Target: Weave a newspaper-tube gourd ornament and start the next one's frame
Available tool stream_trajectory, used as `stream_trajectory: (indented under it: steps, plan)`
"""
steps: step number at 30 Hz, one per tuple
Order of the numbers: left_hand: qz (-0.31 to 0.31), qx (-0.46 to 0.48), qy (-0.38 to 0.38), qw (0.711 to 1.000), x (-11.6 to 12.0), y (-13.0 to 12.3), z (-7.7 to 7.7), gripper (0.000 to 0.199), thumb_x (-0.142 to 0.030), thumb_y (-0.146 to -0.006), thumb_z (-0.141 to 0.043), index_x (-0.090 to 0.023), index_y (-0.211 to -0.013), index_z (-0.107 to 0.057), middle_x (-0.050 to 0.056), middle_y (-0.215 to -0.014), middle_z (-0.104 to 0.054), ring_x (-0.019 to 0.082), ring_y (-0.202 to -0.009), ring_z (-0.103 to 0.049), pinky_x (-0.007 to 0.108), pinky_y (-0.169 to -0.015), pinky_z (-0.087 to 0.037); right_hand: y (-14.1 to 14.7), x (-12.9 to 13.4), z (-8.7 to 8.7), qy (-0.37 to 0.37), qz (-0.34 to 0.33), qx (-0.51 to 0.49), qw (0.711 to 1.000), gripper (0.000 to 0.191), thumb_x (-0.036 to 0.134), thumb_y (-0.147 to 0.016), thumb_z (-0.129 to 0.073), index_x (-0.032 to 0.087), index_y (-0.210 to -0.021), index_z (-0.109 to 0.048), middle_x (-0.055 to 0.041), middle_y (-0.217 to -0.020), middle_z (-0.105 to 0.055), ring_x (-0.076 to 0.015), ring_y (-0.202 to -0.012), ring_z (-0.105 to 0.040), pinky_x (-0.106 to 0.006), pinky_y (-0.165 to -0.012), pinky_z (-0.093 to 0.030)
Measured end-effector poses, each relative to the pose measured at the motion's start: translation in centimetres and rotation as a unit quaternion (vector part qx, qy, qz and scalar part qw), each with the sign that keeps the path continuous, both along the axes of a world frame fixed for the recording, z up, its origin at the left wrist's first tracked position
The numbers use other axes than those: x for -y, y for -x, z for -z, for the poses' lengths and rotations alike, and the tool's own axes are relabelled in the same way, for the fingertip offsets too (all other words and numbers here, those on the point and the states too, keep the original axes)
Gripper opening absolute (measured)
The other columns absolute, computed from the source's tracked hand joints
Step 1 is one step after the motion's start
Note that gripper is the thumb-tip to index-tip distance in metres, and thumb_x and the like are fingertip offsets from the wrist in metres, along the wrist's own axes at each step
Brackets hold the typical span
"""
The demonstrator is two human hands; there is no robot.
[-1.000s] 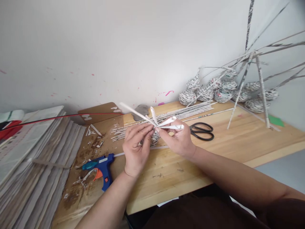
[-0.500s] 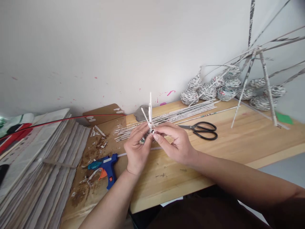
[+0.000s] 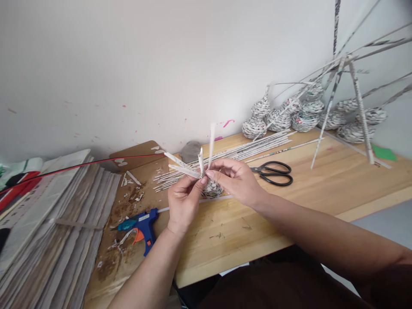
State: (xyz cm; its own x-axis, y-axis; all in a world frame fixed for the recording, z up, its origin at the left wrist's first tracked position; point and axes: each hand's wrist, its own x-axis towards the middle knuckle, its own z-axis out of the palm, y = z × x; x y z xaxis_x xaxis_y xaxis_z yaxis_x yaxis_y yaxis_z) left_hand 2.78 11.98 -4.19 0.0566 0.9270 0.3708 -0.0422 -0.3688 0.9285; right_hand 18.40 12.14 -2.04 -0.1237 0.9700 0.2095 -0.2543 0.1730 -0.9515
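Several white paper strips (image 3: pixel 184 171) fan out from the top of a small woven paper piece (image 3: pixel 212 189) over the table's middle. My left hand (image 3: pixel 185 199) pinches the base of the strips from the left. On the right, my right hand (image 3: pixel 240 180) has thumb and forefinger closed at the foot of an upright strip (image 3: pixel 211 146), which is blurred near its tip. The fingertips of both hands nearly meet. My hands hide part of the woven piece.
Black-handled scissors (image 3: pixel 275 173) lie right of my hands, with thin paper rods (image 3: pixel 257 148) behind. A blue glue gun (image 3: pixel 144 225) and stacked newspapers (image 3: pixel 71 223) are left. Woven gourd shapes (image 3: pixel 254 128) and a rod stand (image 3: pixel 360 107) occupy the back right.
The strips, bunched upright before, now spread left and up. More of the woven piece shows below my fingers. The view has shifted slightly.
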Motion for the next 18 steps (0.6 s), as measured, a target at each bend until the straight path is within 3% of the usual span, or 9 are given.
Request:
stream_trajectory:
  steps: [3,10,15,18]
  plan:
    - [0.000,0.002,0.001,1.000,0.12,-0.14,0.04,0.019,-0.027,-0.082,-0.075,-0.022,-0.100,-0.080,0.004,-0.099,-0.079,0.019,-0.090,-0.071,0.030,-0.087,-0.054,0.05,0.12,-0.03,0.020,-0.006,-0.016,1.000,0.032,0.044,-0.073,-0.080,0.017,-0.082,-0.066,0.0039,-0.064,-0.062,-0.0047,-0.042,-0.044,-0.020,-0.037,-0.033]
    - [-0.019,0.067,0.033,0.997,-0.01,-0.76,0.60,0.014,-0.030,-0.080,-0.076,-0.020,-0.090,-0.079,0.002,-0.090,-0.078,0.019,-0.082,-0.068,0.032,-0.083,-0.053,0.25,0.35,0.47,0.053,0.012,-0.028,0.998,0.037,0.045,-0.073,-0.080,0.020,-0.073,-0.053,0.0073,-0.052,-0.057,-0.0084,-0.043,-0.054,-0.021,-0.043,-0.046]
    - [0.003,0.101,0.060,0.993,-0.13,-0.81,0.64,0.011,-0.029,-0.081,-0.075,-0.020,-0.088,-0.078,0.002,-0.088,-0.077,0.018,-0.082,-0.067,0.032,-0.083,-0.052,0.25,0.39,0.35,0.041,0.003,-0.008,0.999,0.034,0.044,-0.077,-0.076,0.021,-0.074,-0.052,0.0084,-0.050,-0.054,-0.0079,-0.040,-0.051,-0.020,-0.039,-0.041]
    - [0.003,0.116,0.060,0.991,-0.23,-0.71,0.66,0.010,-0.027,-0.081,-0.075,-0.021,-0.089,-0.078,0.002,-0.087,-0.077,0.017,-0.082,-0.067,0.030,-0.083,-0.052,0.33,0.33,0.47,0.023,0.003,0.016,1.000,0.028,0.041,-0.078,-0.076,0.020,-0.085,-0.060,0.0066,-0.058,-0.058,-0.0071,-0.042,-0.048,-0.020,-0.039,-0.036]
